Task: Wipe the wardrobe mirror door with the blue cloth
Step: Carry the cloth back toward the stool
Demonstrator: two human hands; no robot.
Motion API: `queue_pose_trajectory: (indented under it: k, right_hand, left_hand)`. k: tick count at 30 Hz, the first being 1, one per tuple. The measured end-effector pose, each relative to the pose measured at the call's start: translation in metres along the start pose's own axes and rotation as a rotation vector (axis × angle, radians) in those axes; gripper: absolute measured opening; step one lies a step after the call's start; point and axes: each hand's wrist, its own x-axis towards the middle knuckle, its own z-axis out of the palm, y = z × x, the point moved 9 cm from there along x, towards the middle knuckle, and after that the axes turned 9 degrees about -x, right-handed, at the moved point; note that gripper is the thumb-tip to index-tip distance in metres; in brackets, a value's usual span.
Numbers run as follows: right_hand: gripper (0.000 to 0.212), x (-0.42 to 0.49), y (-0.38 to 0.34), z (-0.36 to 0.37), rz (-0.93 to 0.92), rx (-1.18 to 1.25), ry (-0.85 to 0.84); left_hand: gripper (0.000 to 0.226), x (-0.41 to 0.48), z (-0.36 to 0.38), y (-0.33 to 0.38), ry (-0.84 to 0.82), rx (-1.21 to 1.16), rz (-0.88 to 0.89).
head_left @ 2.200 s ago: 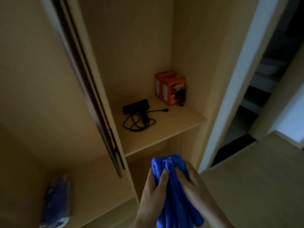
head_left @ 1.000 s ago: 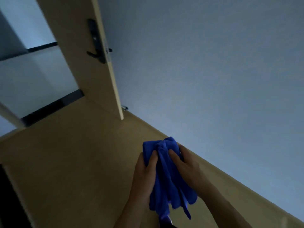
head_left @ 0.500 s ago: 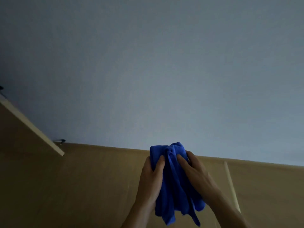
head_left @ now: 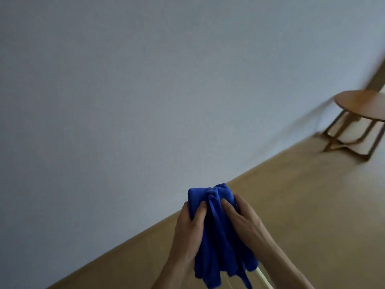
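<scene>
A crumpled blue cloth (head_left: 216, 232) hangs between both my hands at the bottom middle of the head view. My left hand (head_left: 187, 232) grips its left side, thumb pressed into the folds. My right hand (head_left: 242, 223) grips its right side with fingers curled over the top. Loose ends of the cloth dangle below my wrists. The wardrobe and its mirror door are out of view.
A plain pale wall (head_left: 145, 90) fills most of the view and meets a light wooden floor (head_left: 302, 205). A round wooden side table (head_left: 362, 105) with curved legs stands at the right by the wall. A thin pale strip (head_left: 263, 278) lies on the floor below my hands.
The view has swung right, away from the open wardrobe and past a door, to a bare wall with a side table. Both hands keep the same hold on the cloth.
</scene>
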Motion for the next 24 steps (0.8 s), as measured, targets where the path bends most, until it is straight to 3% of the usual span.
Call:
queue_pose_trajectory:
  k: [8, 19, 22, 24]
  right_hand:
    - [0.011, 0.012, 0.057, -0.137, 0.127, 0.039, 0.372]
    - [0.013, 0.101, 0.073, -0.234, 0.255, 0.021, 0.643]
    - [0.012, 0.117, 0.071, -0.258, 0.291, -0.013, 0.718]
    - [0.011, 0.122, 0.071, -0.273, 0.318, -0.016, 0.788]
  left_hand:
    - [0.019, 0.052, 0.165, -0.017, -0.438, 0.061, -0.008]
    - [0.024, 0.176, 0.298, -0.005, -0.675, 0.082, -0.033]
    - [0.035, 0.196, 0.324, 0.004, -0.697, 0.102, -0.001]
    - [0.061, 0.202, 0.340, 0.017, -0.713, 0.098, 0.065]
